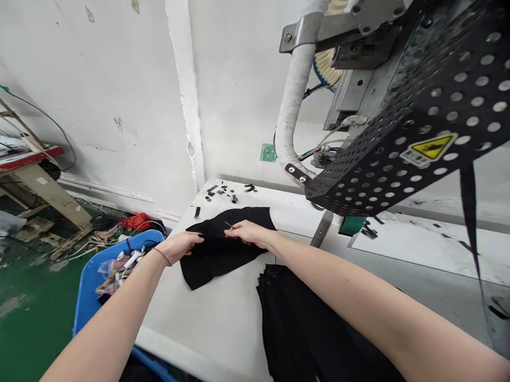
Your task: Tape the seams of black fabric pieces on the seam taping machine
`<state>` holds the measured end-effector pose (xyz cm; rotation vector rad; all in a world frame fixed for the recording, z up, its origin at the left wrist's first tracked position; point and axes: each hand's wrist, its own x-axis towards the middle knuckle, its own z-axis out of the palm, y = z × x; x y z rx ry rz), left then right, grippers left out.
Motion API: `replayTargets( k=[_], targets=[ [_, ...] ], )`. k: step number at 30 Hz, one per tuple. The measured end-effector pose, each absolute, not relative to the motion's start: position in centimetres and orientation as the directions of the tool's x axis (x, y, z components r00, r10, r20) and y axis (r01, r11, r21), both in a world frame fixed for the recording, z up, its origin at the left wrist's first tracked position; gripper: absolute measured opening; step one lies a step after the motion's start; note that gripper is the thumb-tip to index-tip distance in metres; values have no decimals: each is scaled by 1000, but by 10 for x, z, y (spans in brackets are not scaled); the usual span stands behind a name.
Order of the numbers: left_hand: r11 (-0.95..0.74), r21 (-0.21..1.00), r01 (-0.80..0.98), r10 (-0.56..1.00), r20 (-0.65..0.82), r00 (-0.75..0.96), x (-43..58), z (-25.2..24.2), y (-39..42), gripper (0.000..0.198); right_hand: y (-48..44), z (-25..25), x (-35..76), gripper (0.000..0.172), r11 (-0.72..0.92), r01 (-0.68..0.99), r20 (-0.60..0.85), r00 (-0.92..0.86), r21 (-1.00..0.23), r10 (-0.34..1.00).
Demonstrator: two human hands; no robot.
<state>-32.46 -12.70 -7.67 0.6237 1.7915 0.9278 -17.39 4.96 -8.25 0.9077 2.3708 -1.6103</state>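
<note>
A black fabric piece (228, 254) lies spread on the white tabletop (193, 323), its far edge curved. My left hand (181, 246) is closed on its left edge, thumb on top and fingers bent underneath. Over the cloth's right part, my right hand (249, 233) is closed round a small thin pointed tool (228, 224); its tip points left, and its exact kind is too small to make out. A stack of black fabric pieces (286, 325) lies closer to me, partly under my right forearm.
Black scraps (215, 191) are scattered along the table's back. A machine with a perforated black guard (388, 151) overhangs the right side, a dark strap (469, 215) hanging from it. A blue bin (88, 283) holding spools and plastic stands left, below the table. A white wall (234, 102) rises behind.
</note>
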Motion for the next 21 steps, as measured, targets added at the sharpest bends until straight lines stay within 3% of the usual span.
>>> replayTargets(
  k=[6, 10, 12, 14, 16, 17, 19, 21],
  targets=[
    [524, 828, 201, 846, -478, -236, -325, -71, -132, 42, 47, -75, -175, 39, 306, 548, -433, -822, -778, 370],
    [404, 775, 486, 915, -344, -212, -302, -74, -138, 36, 28, -41, -158, 32, 425, 512, -337, -842, -746, 422],
    [346, 665, 661, 938, -264, -225, -283, -80, -147, 34, 17, -16, -129, 27, 576, 447, -247, -885, -684, 395],
    [295, 454, 840, 955, -144, -258, -263, -88, -156, 38, 11, 7, -86, 21, 709, 347, -153, -934, -615, 324],
    [234, 251, 939, 967, 42, -252, -243, -92, -161, 41, 12, 20, -34, 15, 746, 285, -74, -950, -602, 302],
    [191, 213, 958, 966, 131, -222, -233, -92, -160, 41, 16, 22, -7, 16, 736, 294, -44, -940, -610, 339],
    [62, 303, 951, 956, 255, -143, -209, -86, -149, 37, 26, 17, 43, 19, 667, 392, -16, -868, -633, 496],
    [-53, 463, 885, 955, 282, -90, -180, -74, -129, 35, 38, 3, 82, 23, 571, 502, -21, -762, -649, 647]
  ],
)
